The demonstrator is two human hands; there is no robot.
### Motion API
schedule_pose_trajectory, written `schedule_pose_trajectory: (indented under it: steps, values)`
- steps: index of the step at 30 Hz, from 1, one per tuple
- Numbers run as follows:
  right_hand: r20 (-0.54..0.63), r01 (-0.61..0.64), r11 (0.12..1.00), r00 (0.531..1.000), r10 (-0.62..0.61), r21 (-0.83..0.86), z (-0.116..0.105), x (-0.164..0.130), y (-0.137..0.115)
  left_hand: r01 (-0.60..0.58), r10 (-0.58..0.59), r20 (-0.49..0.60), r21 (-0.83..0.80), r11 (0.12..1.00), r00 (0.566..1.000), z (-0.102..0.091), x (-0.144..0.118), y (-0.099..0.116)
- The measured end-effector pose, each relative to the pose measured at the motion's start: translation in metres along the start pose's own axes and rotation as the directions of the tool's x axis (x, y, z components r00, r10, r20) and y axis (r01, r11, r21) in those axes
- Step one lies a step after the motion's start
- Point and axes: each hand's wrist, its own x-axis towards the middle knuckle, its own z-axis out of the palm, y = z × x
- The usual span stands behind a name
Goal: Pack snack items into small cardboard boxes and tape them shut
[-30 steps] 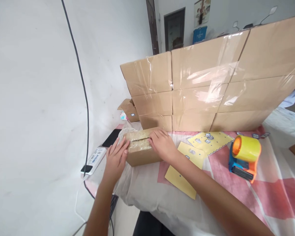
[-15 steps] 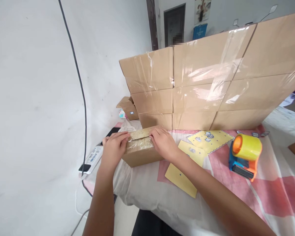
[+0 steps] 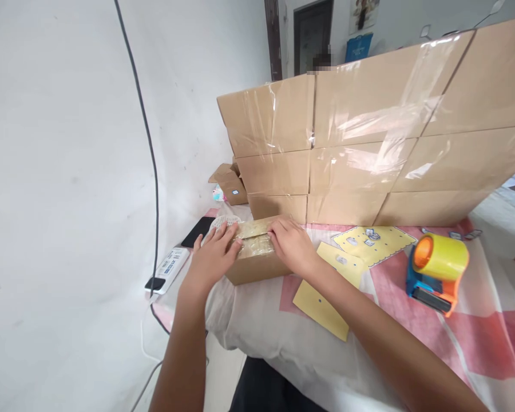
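Observation:
A small cardboard box point(image 3: 257, 270) sits on the cloth in front of me, with clear tape point(image 3: 257, 247) over the seam of its top flaps. My left hand point(image 3: 218, 250) rests on the box's left end, its fingers spread and nothing held in them. Closed fingers of my right hand point(image 3: 292, 243) grip the right end of the top, close to the seam; what lies under the fingertips is hidden. Right of the box lies a sheet of yellow paper point(image 3: 321, 312), partly under my right forearm. A tape dispenser point(image 3: 438, 274) with a yellow roll stands farther right.
A wall of stacked, taped cardboard boxes point(image 3: 352, 166) rises behind the small box. A dark phone point(image 3: 198, 231), a white power strip point(image 3: 171, 269) and a hanging cable point(image 3: 148, 126) are at left. Another yellow sheet point(image 3: 381, 240) bears small stickers. An open carton point(image 3: 232, 186) stands behind.
My left hand has loosened from the box's left corner and its fingers have spread. The right hand stays at the seam. The whole view has shifted slightly.

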Motion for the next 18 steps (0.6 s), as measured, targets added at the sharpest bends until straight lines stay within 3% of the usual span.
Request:
schedule_pose_trajectory:
  steps: [3, 6, 9, 11, 13, 14, 15, 16, 17, 18]
  values:
    - [-0.035, -0.023, 1.0, 0.999, 0.023, -0.001, 0.001, -0.001, 0.0, 0.029, -0.025, -0.15, 0.021, 0.999, 0.988, 0.018, -0.02, 0.025]
    - [-0.052, -0.034, 0.999, 0.998, 0.034, -0.002, 0.003, -0.002, -0.001, 0.026, -0.023, -0.319, 0.006, 1.0, 0.948, 0.04, -0.039, 0.042]
    - [-0.044, -0.052, 0.998, 0.998, 0.051, -0.02, 0.003, -0.004, -0.003, -0.062, 0.049, -0.396, -0.019, 0.998, 0.917, 0.049, -0.042, 0.038]
    - [-0.053, -0.072, 0.997, 0.996, 0.07, -0.041, 0.003, -0.004, -0.003, -0.13, 0.071, -0.441, -0.105, 0.986, 0.894, 0.045, -0.031, 0.022]
    - [-0.077, -0.082, 0.995, 0.994, 0.078, -0.057, 0.004, -0.004, -0.003, -0.035, -0.105, -0.527, -0.248, 0.968, 0.843, 0.039, -0.01, -0.004]
    - [-0.091, -0.082, 0.995, 0.993, 0.076, -0.06, 0.005, -0.004, -0.003, 0.077, -0.26, -0.562, -0.327, 0.942, 0.785, 0.036, 0.002, -0.02]
    - [-0.104, -0.08, 0.995, 0.992, 0.074, -0.059, 0.005, -0.004, -0.003, 0.254, -0.442, -0.57, -0.381, 0.889, 0.692, 0.035, 0.017, -0.037]
    - [-0.115, -0.078, 0.995, 0.991, 0.071, -0.055, 0.006, -0.004, -0.002, 0.36, -0.529, -0.551, -0.391, 0.847, 0.646, 0.034, 0.032, -0.053]
    - [-0.125, -0.073, 0.996, 0.99, 0.067, -0.049, 0.007, -0.004, -0.002, 0.427, -0.575, -0.524, -0.385, 0.818, 0.629, 0.034, 0.047, -0.069]
    - [-0.133, -0.068, 0.997, 0.989, 0.062, -0.042, 0.008, -0.005, -0.002, 0.479, -0.601, -0.477, -0.363, 0.799, 0.641, 0.035, 0.062, -0.083]
